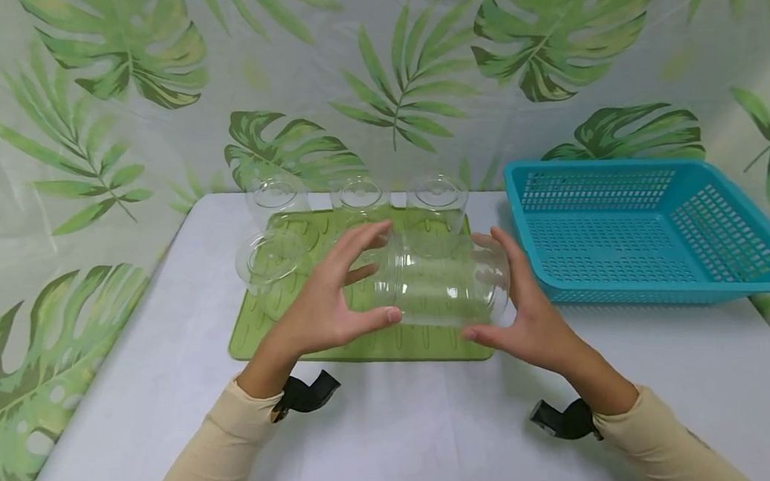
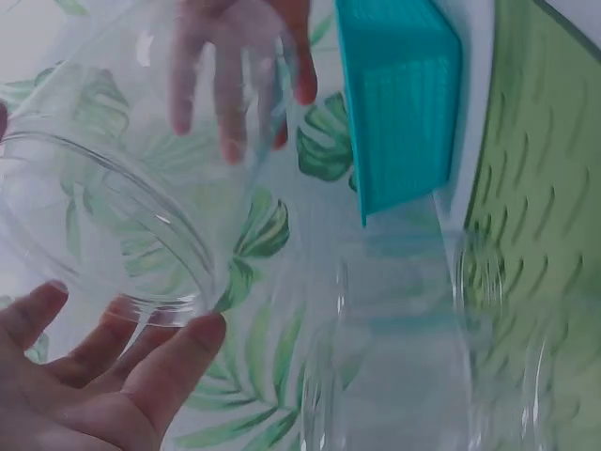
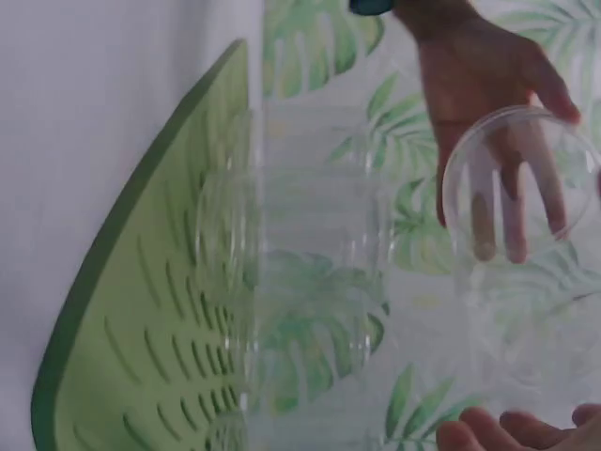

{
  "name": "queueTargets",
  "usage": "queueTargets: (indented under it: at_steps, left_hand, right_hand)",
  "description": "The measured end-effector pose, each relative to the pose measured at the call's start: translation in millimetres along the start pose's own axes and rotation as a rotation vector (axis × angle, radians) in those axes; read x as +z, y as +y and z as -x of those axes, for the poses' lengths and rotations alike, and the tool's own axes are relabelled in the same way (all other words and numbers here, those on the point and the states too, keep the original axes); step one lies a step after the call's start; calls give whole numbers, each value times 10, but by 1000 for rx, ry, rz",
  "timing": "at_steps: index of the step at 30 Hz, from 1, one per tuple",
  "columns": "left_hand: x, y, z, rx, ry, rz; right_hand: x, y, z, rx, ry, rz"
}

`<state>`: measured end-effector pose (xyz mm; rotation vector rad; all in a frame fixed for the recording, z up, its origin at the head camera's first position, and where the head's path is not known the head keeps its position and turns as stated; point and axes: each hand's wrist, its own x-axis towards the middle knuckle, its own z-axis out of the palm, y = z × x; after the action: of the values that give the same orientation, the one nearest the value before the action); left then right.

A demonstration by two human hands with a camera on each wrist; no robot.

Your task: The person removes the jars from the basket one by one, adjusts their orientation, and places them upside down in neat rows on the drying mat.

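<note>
A clear jar [image 1: 438, 281] lies sideways in the air above the green mat [image 1: 399, 347], held between both hands. My left hand [image 1: 325, 297] grips its collared mouth end, thumb below and fingers above. My right hand [image 1: 524, 305] holds the base end, thumb at the near side and fingers around the far side. In the left wrist view, the jar's ridged rim [image 2: 122, 207] is at the left hand's fingertips. Several more clear jars [image 1: 436, 200] stand upside down on the mat, three along its back edge and one in front at the left [image 1: 269, 260].
To the right of the mat stands a teal plastic basket [image 1: 670, 287] with perforated walls. A white cloth [image 1: 398, 433] covers the table. Behind it hangs a leaf-patterned sheet [image 1: 412, 60]. Black wrist mounts [image 1: 308, 393] sit on both forearms.
</note>
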<state>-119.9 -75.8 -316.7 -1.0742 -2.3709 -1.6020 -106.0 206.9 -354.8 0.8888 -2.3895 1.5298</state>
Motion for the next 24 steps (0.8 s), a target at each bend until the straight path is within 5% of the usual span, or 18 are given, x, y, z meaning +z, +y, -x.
queueTargets:
  at_steps: [5,10,14,24]
  left_hand:
    - [57,-46,-56,-36,25,226]
    - [171,-85,-112,-32,32,421]
    - [228,-94,-126,-18,30,446]
    - [213,-31,-67,-64,26,338]
  right_hand:
    - [25,-27,-31,31,45,-489]
    - [67,-74,-82,-26,137,-744]
    - [58,-84,-90,-51,180,-770]
    - [20,-112,-76,-42,165,-721]
